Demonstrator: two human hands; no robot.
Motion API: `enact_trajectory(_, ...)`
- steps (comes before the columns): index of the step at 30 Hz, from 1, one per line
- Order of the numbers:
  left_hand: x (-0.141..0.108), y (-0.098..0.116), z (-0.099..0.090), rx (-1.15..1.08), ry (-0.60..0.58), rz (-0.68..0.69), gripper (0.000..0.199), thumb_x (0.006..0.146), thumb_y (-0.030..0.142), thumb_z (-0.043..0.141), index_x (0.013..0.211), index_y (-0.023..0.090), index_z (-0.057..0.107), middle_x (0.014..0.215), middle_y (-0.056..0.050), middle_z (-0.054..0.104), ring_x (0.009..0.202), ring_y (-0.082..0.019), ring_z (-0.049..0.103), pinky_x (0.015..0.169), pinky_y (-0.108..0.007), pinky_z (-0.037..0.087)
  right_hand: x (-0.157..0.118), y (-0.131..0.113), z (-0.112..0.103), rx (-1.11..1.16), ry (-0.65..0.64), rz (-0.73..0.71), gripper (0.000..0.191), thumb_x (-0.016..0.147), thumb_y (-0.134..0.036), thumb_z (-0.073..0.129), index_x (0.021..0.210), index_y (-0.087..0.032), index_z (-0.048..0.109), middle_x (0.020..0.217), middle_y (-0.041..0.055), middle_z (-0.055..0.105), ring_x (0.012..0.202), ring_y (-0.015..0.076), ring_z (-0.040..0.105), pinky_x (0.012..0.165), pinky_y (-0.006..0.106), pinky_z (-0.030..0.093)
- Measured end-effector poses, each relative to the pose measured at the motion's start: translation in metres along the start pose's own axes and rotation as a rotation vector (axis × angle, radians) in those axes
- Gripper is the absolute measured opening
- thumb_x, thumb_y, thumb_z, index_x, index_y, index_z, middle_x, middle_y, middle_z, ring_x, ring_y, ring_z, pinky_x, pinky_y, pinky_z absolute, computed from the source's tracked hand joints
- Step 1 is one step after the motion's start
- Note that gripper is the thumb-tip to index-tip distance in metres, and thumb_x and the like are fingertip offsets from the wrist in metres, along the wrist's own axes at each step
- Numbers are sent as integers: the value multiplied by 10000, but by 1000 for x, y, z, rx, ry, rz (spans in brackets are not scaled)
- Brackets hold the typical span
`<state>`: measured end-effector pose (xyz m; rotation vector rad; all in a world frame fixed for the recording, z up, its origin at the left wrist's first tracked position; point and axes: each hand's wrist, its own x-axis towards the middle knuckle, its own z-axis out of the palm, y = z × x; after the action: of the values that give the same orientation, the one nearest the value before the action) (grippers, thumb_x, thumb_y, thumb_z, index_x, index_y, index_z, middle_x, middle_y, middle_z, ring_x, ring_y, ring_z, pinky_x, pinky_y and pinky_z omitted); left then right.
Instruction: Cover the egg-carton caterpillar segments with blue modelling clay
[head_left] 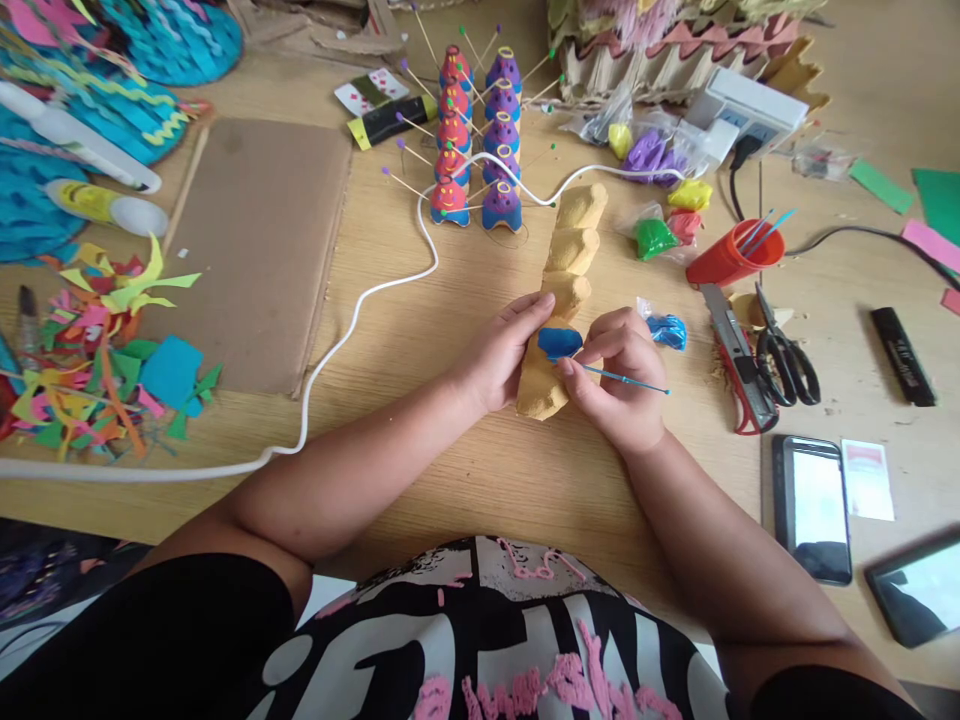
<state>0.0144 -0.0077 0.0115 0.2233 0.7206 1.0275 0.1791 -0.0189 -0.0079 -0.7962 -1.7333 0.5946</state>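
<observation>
A yellow-tan strip of egg-carton bumps (570, 252) lies lengthwise in front of me. My left hand (499, 355) grips its near part from the left, thumb on top. One bump carries a blue patch (559, 343). In my right hand (624, 378) a thin blue stick (634, 381) is pinched, its inner end at the edge of the blue patch. Just right of that hand is a bag of blue material (667, 331). Beyond the strip stand a row of red-and-blue figures (450, 200) and a row of purple-and-blue figures (502, 205) with pins stuck in them.
Paper scraps (112, 360) and a cardboard sheet (255, 250) lie left. A white cable (360, 300) crosses the table. On the right are a red cup (724, 255), a cutter (739, 360), scissors (784, 362), a marker (902, 355) and a phone (816, 505). A power adapter (750, 108) sits farther back.
</observation>
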Motion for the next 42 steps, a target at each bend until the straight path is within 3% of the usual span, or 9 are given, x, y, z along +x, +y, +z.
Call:
enact_trajectory(8, 0, -1, 1, -5, 20, -14, 281, 1028, 505, 778, 953, 234, 771, 734, 23, 794, 649, -134, 782, 615, -232, 607, -2, 3, 0, -39, 21, -22, 185, 943, -289, 892, 900, -302, 712, 884, 12, 629, 827, 218, 649, 812, 475, 624)
enact_trajectory(15, -2, 2, 3, -18, 56, -26, 252, 1057, 449, 755, 955, 219, 772, 740, 16, 796, 638, -129, 776, 631, -217, 603, -2, 2, -3, -27, 20, 35, 166, 1026, -379, 797, 913, -294, 710, 909, 28, 628, 896, 239, 658, 909, 503, 615)
enact_trajectory(25, 1, 4, -4, -86, 38, -91, 258, 1080, 466, 709, 1001, 235, 793, 723, 26, 788, 628, -139, 761, 640, -233, 613, -2, 4, -3, -84, -15, 32, 233, 966, -463, 871, 881, -300, 728, 906, 42, 638, 882, 251, 664, 856, 514, 632)
enact_trajectory(33, 3, 5, -8, -128, -11, -133, 306, 1080, 544, 677, 1142, 263, 781, 791, 24, 814, 663, -136, 777, 659, -226, 627, -1, 0, -3, -170, -11, -29, 199, 969, -406, 873, 901, -296, 723, 883, 31, 656, 868, 244, 673, 807, 473, 591)
enact_trajectory(39, 3, 6, -8, -76, 31, -141, 334, 1075, 552, 686, 1152, 245, 793, 793, 4, 814, 718, -164, 801, 673, -240, 619, -1, 1, -1, -63, 13, 42, 294, 1072, -474, 705, 851, -288, 646, 809, 26, 640, 772, 223, 647, 731, 449, 566)
enact_trajectory(42, 4, 5, -10, -56, 21, -131, 303, 1080, 518, 681, 1120, 243, 803, 809, -7, 825, 750, -171, 812, 694, -249, 621, 1, 0, -1, 2, 8, 29, 298, 1034, -487, 767, 845, -288, 650, 795, 11, 631, 755, 212, 636, 716, 436, 560)
